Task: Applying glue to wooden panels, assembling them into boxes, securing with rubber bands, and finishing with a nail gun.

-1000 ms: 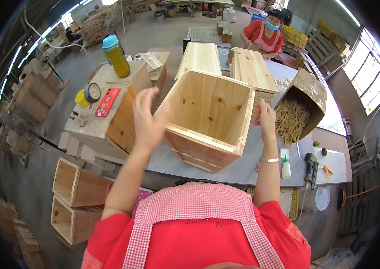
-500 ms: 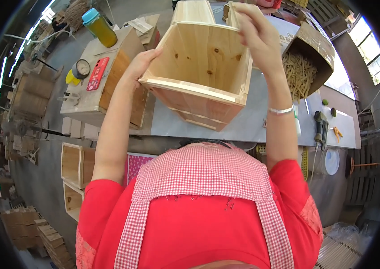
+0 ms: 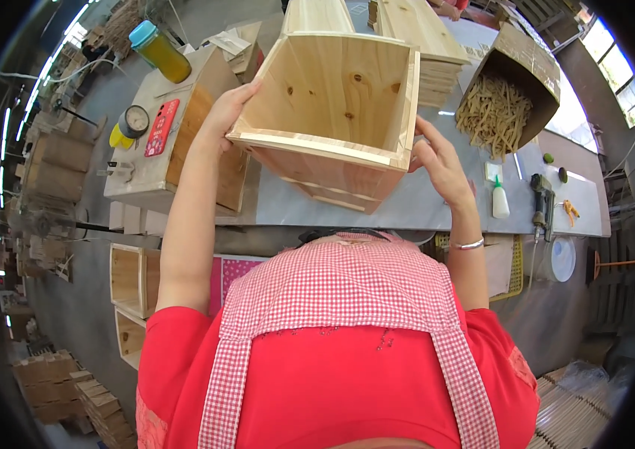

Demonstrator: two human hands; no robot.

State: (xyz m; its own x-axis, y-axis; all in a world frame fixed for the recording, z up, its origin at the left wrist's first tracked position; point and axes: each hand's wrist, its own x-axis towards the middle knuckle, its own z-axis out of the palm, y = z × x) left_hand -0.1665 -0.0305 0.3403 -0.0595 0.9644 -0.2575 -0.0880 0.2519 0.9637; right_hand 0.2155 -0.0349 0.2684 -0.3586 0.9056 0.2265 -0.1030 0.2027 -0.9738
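Observation:
An open-topped pale wooden box (image 3: 332, 168) with knots in its inner wall stands tilted in front of me above the grey worktable (image 3: 437, 202). My left hand (image 3: 229, 112) grips its left side, with the thumb along the upper rim. At the near right corner is my right hand (image 3: 441, 165), its fingers apart and the fingertips against the box's outer side. Part of those fingertips is hidden behind the corner.
Stacked wooden boards (image 3: 437, 56) lie behind the box. To the right are a carton (image 3: 530, 82) of thin wood strips, a white glue bottle (image 3: 500, 200) and a power tool (image 3: 540, 202). A drink bottle (image 3: 160, 52) and red phone (image 3: 162, 127) sit on a left-hand crate.
My right hand has come down from the far right rim to the near right corner, uncovering the stacked boards. My left hand keeps its hold on the box.

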